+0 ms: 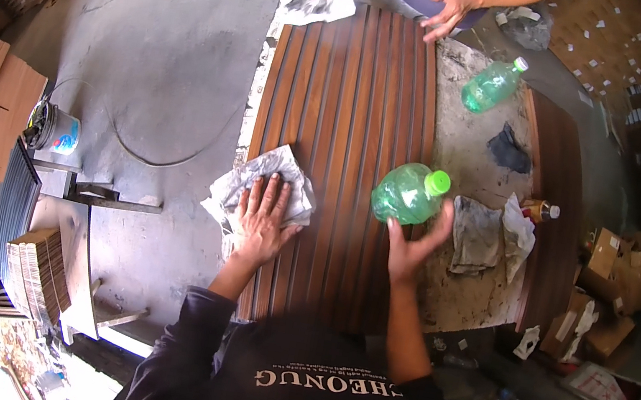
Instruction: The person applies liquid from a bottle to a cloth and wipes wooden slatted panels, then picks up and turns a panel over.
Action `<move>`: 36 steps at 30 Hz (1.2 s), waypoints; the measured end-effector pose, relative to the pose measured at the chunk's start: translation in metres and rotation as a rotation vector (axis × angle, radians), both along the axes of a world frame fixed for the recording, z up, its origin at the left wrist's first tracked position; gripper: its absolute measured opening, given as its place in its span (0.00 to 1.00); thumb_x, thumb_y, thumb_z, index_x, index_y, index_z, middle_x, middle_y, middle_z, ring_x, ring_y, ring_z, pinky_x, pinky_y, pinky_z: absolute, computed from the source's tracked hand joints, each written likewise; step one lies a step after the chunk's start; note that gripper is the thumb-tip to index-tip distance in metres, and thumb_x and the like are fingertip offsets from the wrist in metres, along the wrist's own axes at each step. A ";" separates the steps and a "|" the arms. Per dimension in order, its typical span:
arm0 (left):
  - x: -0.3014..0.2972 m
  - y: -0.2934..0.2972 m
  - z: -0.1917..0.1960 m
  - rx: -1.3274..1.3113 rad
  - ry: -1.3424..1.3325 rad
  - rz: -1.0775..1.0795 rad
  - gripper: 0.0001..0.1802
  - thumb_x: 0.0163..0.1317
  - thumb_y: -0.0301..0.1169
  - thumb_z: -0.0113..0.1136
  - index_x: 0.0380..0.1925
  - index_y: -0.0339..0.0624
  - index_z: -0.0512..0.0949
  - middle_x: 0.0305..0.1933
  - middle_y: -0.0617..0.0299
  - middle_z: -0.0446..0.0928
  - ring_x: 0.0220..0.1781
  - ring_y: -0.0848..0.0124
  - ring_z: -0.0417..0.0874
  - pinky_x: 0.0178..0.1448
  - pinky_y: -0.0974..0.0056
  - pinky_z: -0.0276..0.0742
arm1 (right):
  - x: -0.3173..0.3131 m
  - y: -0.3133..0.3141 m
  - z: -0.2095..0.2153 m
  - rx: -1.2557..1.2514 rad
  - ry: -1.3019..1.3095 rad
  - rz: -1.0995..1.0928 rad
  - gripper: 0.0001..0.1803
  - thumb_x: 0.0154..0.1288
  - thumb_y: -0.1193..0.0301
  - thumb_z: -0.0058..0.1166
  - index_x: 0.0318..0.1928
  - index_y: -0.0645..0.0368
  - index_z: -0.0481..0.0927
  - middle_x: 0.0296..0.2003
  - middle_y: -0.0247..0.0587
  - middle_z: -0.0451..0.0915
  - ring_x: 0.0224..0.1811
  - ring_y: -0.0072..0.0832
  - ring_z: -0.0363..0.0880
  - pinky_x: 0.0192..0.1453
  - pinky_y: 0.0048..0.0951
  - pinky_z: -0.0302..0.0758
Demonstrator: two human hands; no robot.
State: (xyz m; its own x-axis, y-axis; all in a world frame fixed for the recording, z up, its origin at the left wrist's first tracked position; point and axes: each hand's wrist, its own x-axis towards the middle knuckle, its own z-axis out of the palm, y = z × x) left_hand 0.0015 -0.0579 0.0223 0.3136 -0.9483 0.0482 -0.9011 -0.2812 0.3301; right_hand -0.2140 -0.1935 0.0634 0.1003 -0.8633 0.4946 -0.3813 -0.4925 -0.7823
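We pressed our left hand point(264, 220) flat, fingers spread, on the crumpled grey rag point(265, 186) at the left edge of the brown grooved wooden panel point(347, 120), while our right hand point(412, 245) cupped the green plastic bottle point(406, 193), cap pointing right, near its right edge.

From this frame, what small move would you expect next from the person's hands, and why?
Probably tipping the green bottle held in the right hand toward the cloth. The left hand lies flat on that cloth on the ribbed wooden panel, apparently set for wiping.
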 end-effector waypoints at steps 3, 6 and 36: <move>0.012 -0.010 0.017 -0.002 -0.046 -0.037 0.34 0.58 0.55 0.53 0.63 0.55 0.68 0.70 0.56 0.58 0.69 0.51 0.58 0.67 0.43 0.53 | 0.001 0.047 0.008 -0.068 0.015 0.167 0.40 0.49 0.75 0.63 0.62 0.62 0.58 0.62 0.52 0.61 0.64 0.41 0.63 0.67 0.41 0.60; 0.036 -0.027 0.017 -0.065 0.115 -0.018 0.23 0.62 0.51 0.51 0.54 0.58 0.77 0.58 0.59 0.68 0.57 0.57 0.67 0.59 0.46 0.60 | 0.038 0.039 -0.006 0.050 0.092 0.441 0.28 0.52 0.75 0.60 0.55 0.62 0.68 0.54 0.52 0.71 0.57 0.44 0.70 0.62 0.40 0.66; 0.143 -0.198 -0.004 -0.156 0.000 0.725 0.39 0.51 0.59 0.61 0.57 0.48 0.66 0.51 0.49 0.69 0.57 0.52 0.68 0.58 0.48 0.63 | 0.096 -0.008 -0.057 -0.020 0.481 0.273 0.27 0.54 0.74 0.55 0.56 0.56 0.66 0.54 0.46 0.69 0.60 0.47 0.65 0.64 0.46 0.61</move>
